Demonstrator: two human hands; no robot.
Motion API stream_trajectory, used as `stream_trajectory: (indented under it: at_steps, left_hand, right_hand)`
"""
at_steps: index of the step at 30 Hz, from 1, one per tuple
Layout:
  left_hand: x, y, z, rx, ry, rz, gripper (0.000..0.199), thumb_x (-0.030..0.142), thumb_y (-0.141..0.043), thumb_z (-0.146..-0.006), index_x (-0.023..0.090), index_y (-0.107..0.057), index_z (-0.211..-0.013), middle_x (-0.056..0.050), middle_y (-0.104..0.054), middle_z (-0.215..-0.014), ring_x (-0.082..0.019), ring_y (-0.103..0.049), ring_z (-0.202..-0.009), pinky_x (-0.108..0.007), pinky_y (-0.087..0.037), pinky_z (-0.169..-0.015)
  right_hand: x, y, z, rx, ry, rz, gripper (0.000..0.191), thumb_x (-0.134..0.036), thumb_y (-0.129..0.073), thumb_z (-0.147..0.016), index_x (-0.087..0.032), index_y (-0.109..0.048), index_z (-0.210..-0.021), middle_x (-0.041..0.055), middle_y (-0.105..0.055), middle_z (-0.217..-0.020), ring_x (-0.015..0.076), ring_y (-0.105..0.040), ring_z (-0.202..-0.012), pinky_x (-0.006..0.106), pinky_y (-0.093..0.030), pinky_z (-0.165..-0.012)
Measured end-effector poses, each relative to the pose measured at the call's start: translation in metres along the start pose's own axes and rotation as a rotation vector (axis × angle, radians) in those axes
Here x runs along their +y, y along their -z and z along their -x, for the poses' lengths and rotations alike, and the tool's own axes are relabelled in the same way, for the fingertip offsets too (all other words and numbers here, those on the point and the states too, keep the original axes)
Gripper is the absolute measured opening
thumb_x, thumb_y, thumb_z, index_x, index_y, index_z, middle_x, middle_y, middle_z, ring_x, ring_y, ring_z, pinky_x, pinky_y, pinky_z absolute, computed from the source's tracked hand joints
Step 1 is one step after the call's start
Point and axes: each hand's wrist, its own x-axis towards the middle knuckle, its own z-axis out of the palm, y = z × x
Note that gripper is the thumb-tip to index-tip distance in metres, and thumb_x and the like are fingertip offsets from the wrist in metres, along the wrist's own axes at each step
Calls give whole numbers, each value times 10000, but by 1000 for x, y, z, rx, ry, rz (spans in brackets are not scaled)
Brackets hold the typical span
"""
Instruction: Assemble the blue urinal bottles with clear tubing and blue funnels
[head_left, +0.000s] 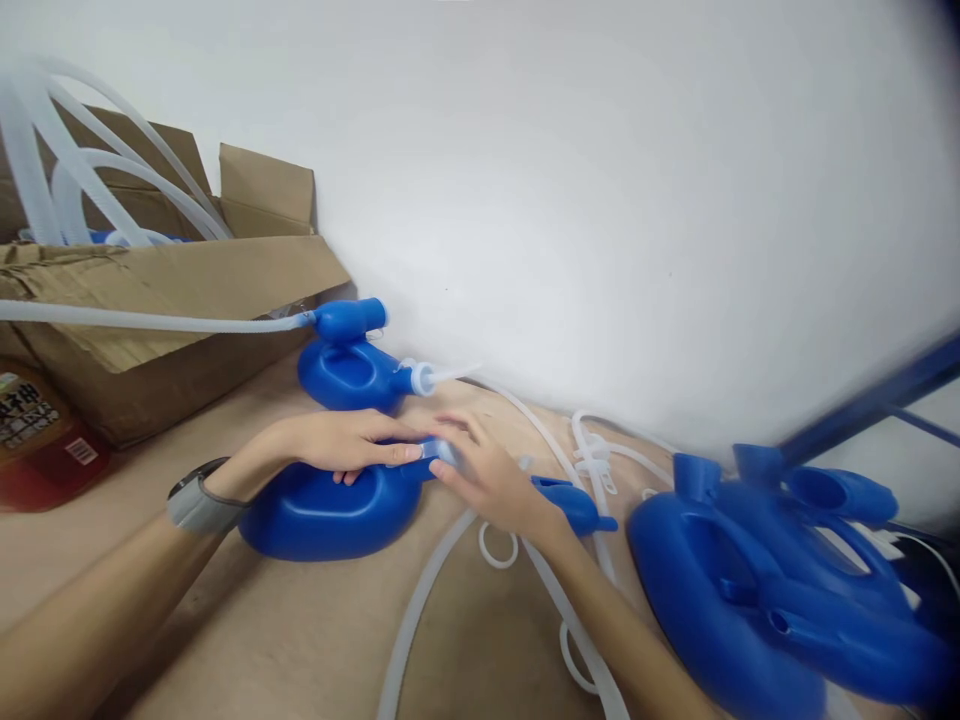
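Note:
A blue plastic urinal bottle lies on its side on the tabletop. My left hand lies over its top, with the fingers curled through the handle opening and the thumb along the neck. At the neck's mouth is a whitish translucent cap, and the fingers of my right hand are closed around it. Behind stands a second blue bottle with a white capped mouth. On top of that one rests a blue funnel-shaped piece joined to a white corrugated hose.
At left is an open cardboard box with coiled hoses, with a red-liquid jug before it. Right of my hands lie another blue funnel-shaped piece, white tubing and several more blue bottles. A white wall rises behind.

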Motion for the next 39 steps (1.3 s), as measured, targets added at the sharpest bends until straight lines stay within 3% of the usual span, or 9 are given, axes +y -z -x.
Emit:
stream_trajectory:
  at_steps: [6,12,17,21,23,26,30,36,39]
  left_hand:
    - [-5,1,-3,-25,-8,17,767,739,-498,-971,254,-496,-1565,-52,-677,-959,-148,-588,-580,-257,-517,-532]
    - [-7,1,-3,-22,-14,-12,735,654,-561,-980,312,-417,-1614,-48,-694,-1032,-133,-583,-560,-248,-502,-508]
    - [-11,2,-3,-41,19,37,878,719,-652,-894,323,-382,-1630,-58,-692,-1113,-167,-644,-664,-256,-535,-559]
    - [-14,3,-2,-8,81,84,822,792,-454,-957,235,-506,-1560,-55,-681,-923,-176,-620,-673,-248,-505,-578]
    - [-14,3,-2,-6,80,72,781,755,-450,-981,258,-483,-1583,-39,-660,-874,-171,-606,-662,-238,-483,-563]
    - [-14,3,-2,-34,42,42,745,664,-542,-985,328,-395,-1633,-26,-654,-941,-153,-593,-653,-226,-473,-545]
    - [-14,3,-4,-54,-14,29,712,598,-557,-1000,306,-399,-1630,-33,-654,-983,-138,-583,-631,-224,-489,-544]
    - [-13,2,-5,-39,-52,30,683,571,-543,-1006,262,-438,-1607,-10,-620,-850,-145,-567,-582,-242,-517,-541]
    - [-13,2,-4,-38,-54,40,695,571,-582,-981,253,-460,-1586,-30,-657,-922,-149,-580,-601,-247,-522,-539]
  right_hand:
    - [6,-16,4,230,110,-21,245,-298,-626,-1043,-243,-699,-1270,115,-630,-1345,244,-605,-1274,441,-505,-1114]
    - [1,-13,2,221,3,-187,139,-214,-725,-976,-245,-742,-1110,79,-647,-1285,220,-636,-1225,406,-494,-1117]
    - [0,-11,1,229,14,-202,172,-209,-731,-970,-246,-747,-1137,82,-656,-1285,222,-645,-1224,407,-501,-1097]
    - [1,-11,1,226,31,-195,218,-208,-735,-964,-241,-700,-1176,77,-668,-1278,219,-642,-1227,404,-498,-1105]
    - [1,-11,2,231,3,-182,326,-220,-753,-951,-248,-635,-1254,66,-685,-1270,221,-644,-1218,404,-507,-1084]
    - [1,-11,2,242,5,-145,296,-232,-760,-948,-250,-620,-1207,56,-698,-1262,219,-656,-1190,395,-518,-1052]
    - [1,-12,3,261,91,-41,97,-252,-696,-998,-249,-678,-1093,65,-691,-1265,218,-663,-1191,392,-523,-1061]
    - [0,-12,3,220,158,211,196,-288,-570,-1068,-244,-711,-1196,111,-669,-1273,239,-652,-1182,399,-546,-1025]
    - [-4,-16,1,221,137,251,258,-450,-652,-1024,-242,-738,-1150,120,-664,-1237,259,-647,-1159,405,-555,-997]
